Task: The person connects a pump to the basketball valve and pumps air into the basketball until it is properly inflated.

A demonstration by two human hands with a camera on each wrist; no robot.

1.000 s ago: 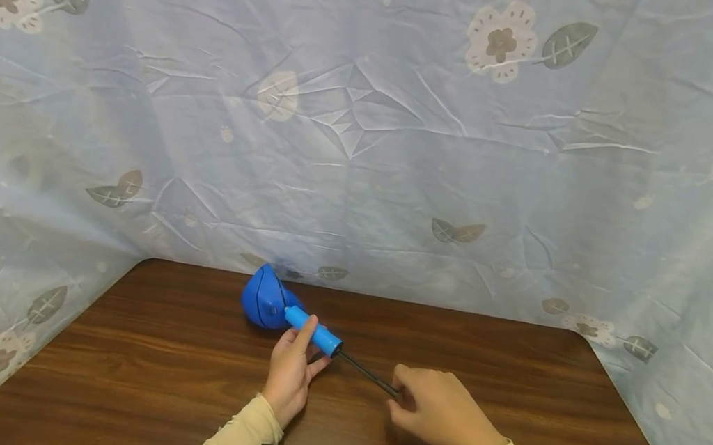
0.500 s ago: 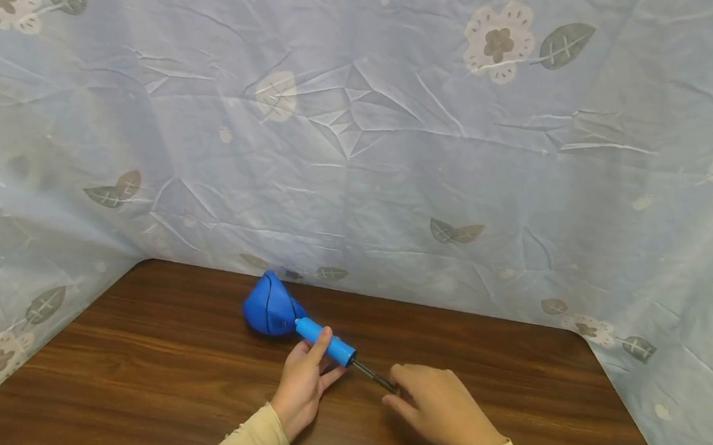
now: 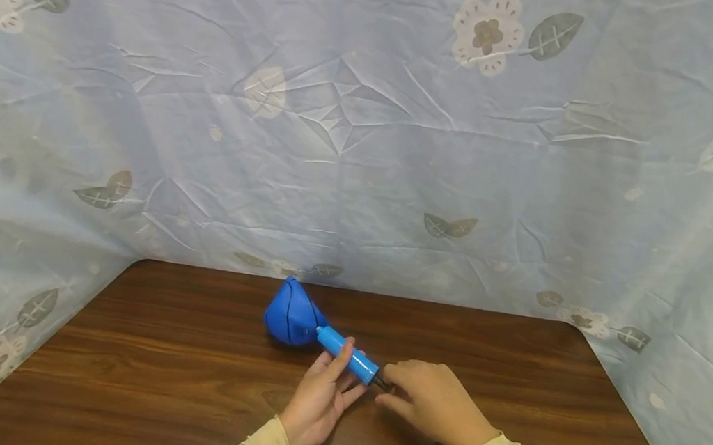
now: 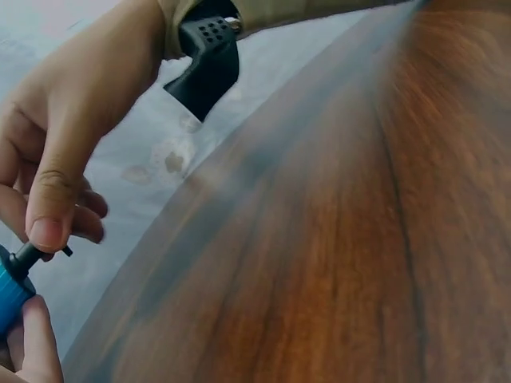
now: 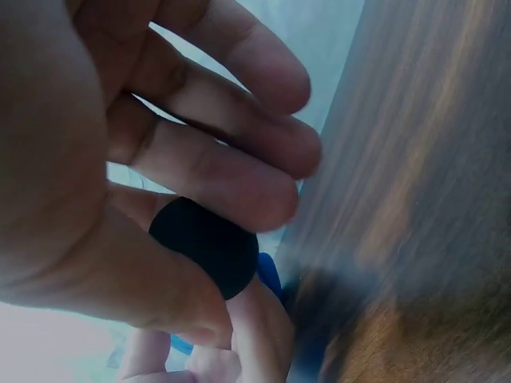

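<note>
A partly collapsed blue ball (image 3: 291, 316) with dark seams sits on the tabletop, its top drawn to a peak. Joined to its right side is the nozzle end of a light blue hand pump (image 3: 332, 339). My left hand (image 3: 320, 396) grips the pump's barrel, thumb across the top. My right hand (image 3: 437, 398) holds the pump's black handle (image 5: 206, 246) between thumb and fingers, close to the barrel's end. Only a short bit of dark rod shows between them. In the left wrist view, the right thumb (image 4: 49, 227) presses on the handle beside the blue barrel (image 4: 9, 297).
The dark brown wooden table (image 3: 181, 369) has rounded far corners. A pale blue floral curtain (image 3: 386, 162) hangs behind it and along both sides. A black wrist-camera mount (image 4: 206, 64) is strapped at the right wrist.
My left hand has shifted rightward, bringing the pump and ball along. The rod has slid into the barrel, while my right hand has stayed almost in place.
</note>
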